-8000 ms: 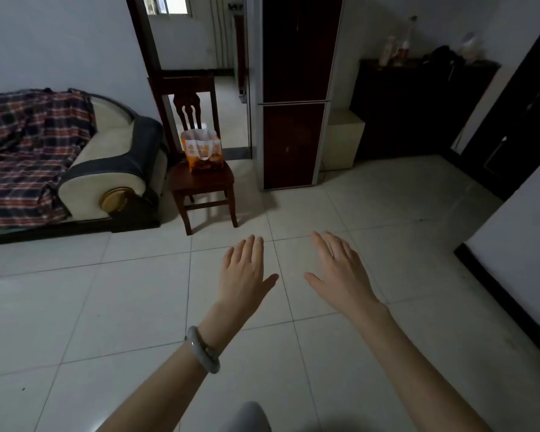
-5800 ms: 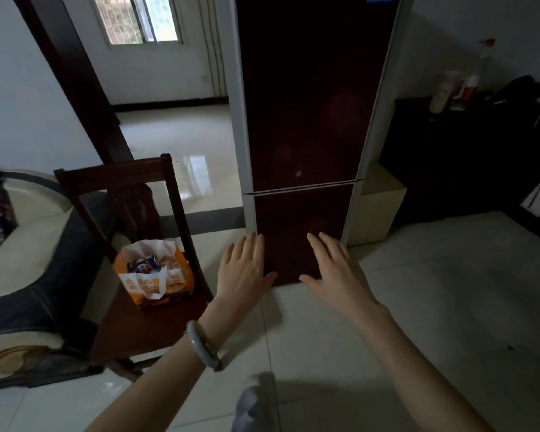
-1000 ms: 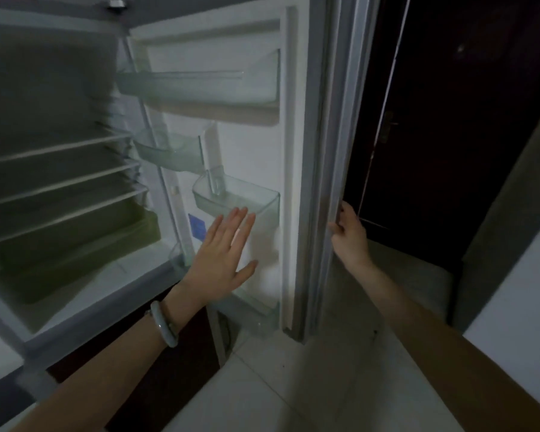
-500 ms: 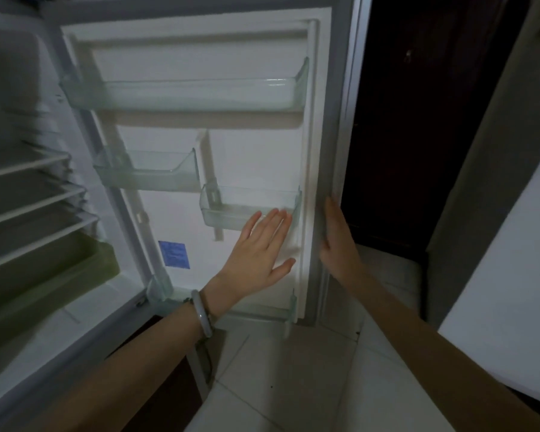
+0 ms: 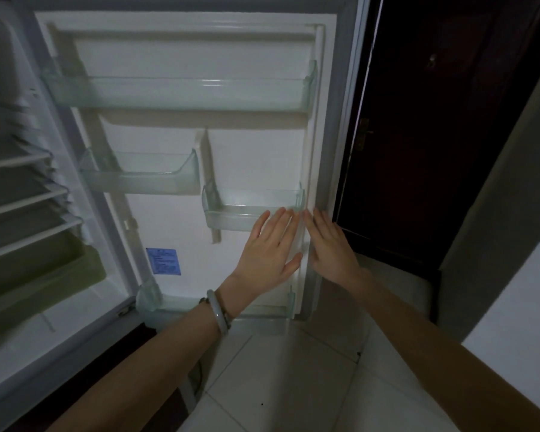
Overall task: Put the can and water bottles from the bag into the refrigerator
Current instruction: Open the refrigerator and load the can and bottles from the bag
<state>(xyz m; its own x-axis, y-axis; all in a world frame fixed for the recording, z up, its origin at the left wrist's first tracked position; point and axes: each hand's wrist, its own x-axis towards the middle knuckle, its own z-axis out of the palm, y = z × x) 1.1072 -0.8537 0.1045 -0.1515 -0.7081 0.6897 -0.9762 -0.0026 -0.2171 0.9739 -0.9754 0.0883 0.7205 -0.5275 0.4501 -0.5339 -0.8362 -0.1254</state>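
Observation:
The refrigerator door [image 5: 250,157] stands wide open and faces me, white inside, with several clear bins that hold nothing. The fridge compartment [image 5: 19,194] at the left shows wire shelves and a greenish drawer. My left hand [image 5: 270,247], a pale bangle on its wrist, hovers flat with fingers apart in front of the door's lower right bin [image 5: 231,218]. My right hand [image 5: 331,247] lies open along the door's right edge, holding nothing. The bag, the can and the water bottles are out of view.
A dark wooden door [image 5: 418,135] stands just right of the fridge door. A grey wall corner [image 5: 496,213] juts in at the right. Light floor tiles [image 5: 287,385] lie below my arms.
The fridge door has swung further open toward me. My right hand has slid from gripping the door edge to lying flat beside it; both hands are now side by side.

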